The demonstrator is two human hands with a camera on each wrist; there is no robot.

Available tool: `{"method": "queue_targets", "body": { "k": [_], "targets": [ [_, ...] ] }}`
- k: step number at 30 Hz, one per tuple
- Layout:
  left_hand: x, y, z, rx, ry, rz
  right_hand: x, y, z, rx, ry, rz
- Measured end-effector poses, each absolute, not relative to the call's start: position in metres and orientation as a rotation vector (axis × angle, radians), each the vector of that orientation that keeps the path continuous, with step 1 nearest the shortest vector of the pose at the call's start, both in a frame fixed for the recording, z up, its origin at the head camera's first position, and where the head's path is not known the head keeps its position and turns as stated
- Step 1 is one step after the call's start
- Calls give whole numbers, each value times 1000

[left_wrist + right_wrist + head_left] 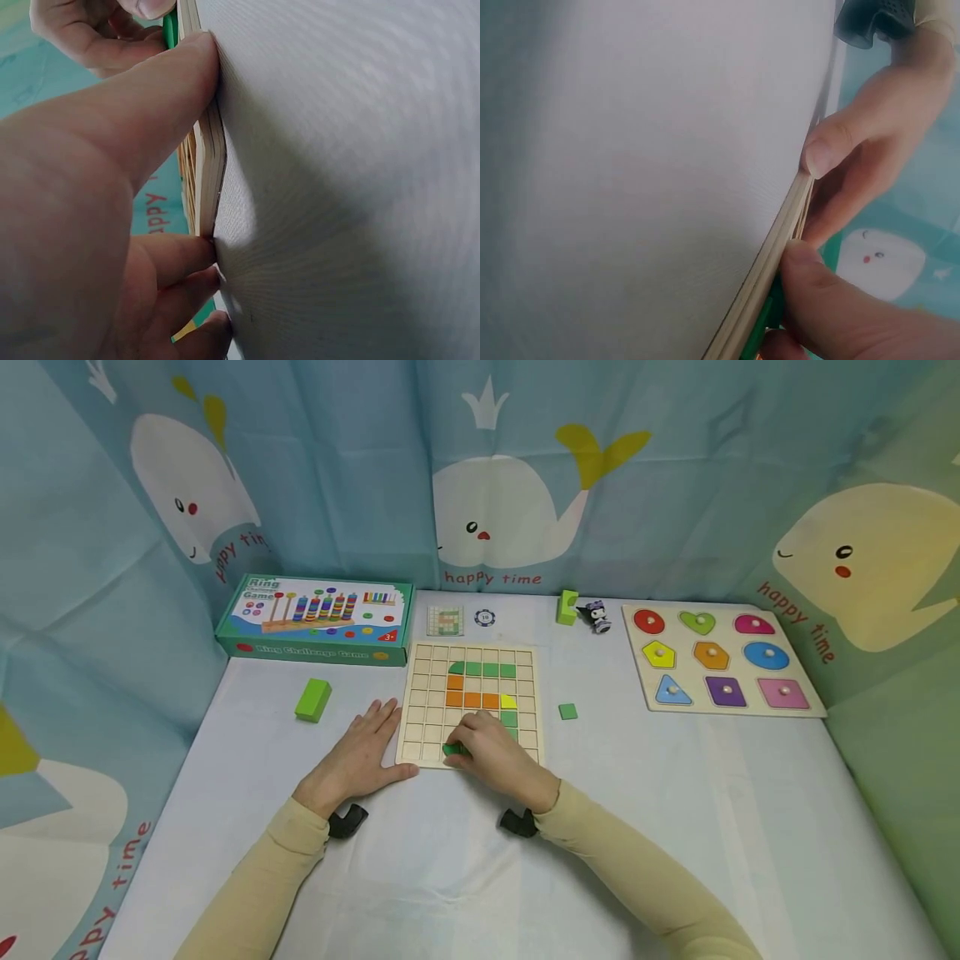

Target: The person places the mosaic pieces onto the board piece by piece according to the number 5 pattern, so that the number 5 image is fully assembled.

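A wooden grid board (pixel 420 710) lies on the white table, with green tiles (pixel 491 670), orange tiles (pixel 472 700) and one yellow tile (pixel 508 702) set in its squares. My right hand (pixel 495 753) pinches a green tile (pixel 452 749) between thumb and fingers at the board's near row; the fingers partly cover it. In the left wrist view, that green tile (pixel 171 30) shows at the board's edge. My left hand (pixel 360 755) rests beside the board's left edge, fingers extended, thumb against the near left corner. A loose green tile (pixel 567 712) lies right of the board.
Behind the board are a small pattern card (pixel 446 621) and a round token (pixel 484 617). A ring game box (pixel 315 620) stands back left, a green block (pixel 312 700) before it. Toward the right are another green block (pixel 567 607), a small figurine (pixel 597 617) and a shape puzzle (pixel 727 660).
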State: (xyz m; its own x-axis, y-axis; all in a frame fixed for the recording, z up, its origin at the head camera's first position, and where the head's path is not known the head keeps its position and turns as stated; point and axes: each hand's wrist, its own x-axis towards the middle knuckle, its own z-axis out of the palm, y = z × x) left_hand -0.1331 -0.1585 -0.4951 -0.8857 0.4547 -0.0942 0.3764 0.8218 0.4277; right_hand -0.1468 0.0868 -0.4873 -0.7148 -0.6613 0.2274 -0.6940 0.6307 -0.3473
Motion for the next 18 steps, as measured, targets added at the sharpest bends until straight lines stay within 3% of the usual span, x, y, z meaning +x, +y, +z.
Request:
{"method": "queue_targets", "body": {
  "k": [18],
  "targets": [
    [-133,-158,-495,647,2814,602,-143,91,-488,1070,-2773,561]
  ]
}}
